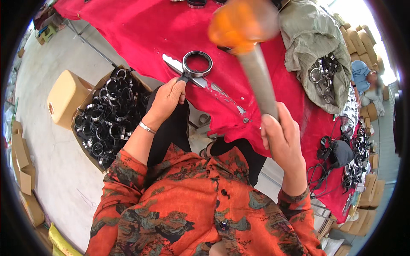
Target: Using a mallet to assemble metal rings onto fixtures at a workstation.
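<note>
Right hand (279, 136) near, right of centre; fingers wrapped tight round grey handle of orange-headed mallet (250, 47), head blurred, raised over far part of red cloth-covered table (136, 25); left hand (166, 99) farther left, fingertips pinched together on edge of black round ring with metal clamp band (197, 64); ring lies flat on table atop flat silver metal bar (179, 66); open cardboard box of black rings (109, 115) on floor at left; beige plastic stool (66, 98) beside box; grey-green cloth sack (316, 42) far right, holding more rings.
</note>
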Available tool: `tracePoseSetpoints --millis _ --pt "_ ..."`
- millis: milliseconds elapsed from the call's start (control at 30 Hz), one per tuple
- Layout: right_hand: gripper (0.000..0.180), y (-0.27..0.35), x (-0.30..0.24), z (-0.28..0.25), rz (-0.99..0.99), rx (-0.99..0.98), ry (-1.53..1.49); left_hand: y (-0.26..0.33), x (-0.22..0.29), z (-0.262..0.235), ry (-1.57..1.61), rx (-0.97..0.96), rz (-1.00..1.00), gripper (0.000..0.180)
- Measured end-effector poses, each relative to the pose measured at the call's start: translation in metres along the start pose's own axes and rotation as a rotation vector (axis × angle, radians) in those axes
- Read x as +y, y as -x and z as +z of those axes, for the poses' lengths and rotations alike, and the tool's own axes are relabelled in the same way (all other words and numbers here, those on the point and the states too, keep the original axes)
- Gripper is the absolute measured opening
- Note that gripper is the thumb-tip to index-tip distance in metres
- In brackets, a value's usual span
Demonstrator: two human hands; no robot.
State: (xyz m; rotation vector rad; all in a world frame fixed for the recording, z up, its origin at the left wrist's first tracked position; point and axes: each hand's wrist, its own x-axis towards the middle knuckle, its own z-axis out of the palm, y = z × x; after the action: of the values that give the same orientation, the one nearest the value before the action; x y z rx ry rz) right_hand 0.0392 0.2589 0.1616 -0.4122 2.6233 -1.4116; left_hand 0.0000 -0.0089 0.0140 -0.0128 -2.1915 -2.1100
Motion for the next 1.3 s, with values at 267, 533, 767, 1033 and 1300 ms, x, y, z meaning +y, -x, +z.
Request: tracePoseSetpoints --millis 267,533,767,1033,1300 --pt "0.031 0.008 0.035 0.0 0.495 -0.074 -0.289 0.001 -0.007 -0.005 -0.012 -0.048 -0.028 0.035" --pt "0.035 -0.013 0.039 0.025 0.349 -0.056 -0.132 -0.006 -0.008 -0.003 -0.039 -0.055 -0.015 0.037" --pt "0.035 -0.008 0.005 0.004 0.21 -0.003 -0.112 0.003 -0.016 -0.006 0.013 -0.027 -0.026 0.038" --pt "0.033 -0.02 0.025 0.004 0.312 -0.075 0.081 0.001 -0.008 -0.006 -0.064 -0.062 -0.011 0.039" --pt "0.037 -0.055 0.037 0.024 0.203 -0.045 0.173 0.0 0.002 -0.002 -0.083 -0.064 -0.006 0.04"
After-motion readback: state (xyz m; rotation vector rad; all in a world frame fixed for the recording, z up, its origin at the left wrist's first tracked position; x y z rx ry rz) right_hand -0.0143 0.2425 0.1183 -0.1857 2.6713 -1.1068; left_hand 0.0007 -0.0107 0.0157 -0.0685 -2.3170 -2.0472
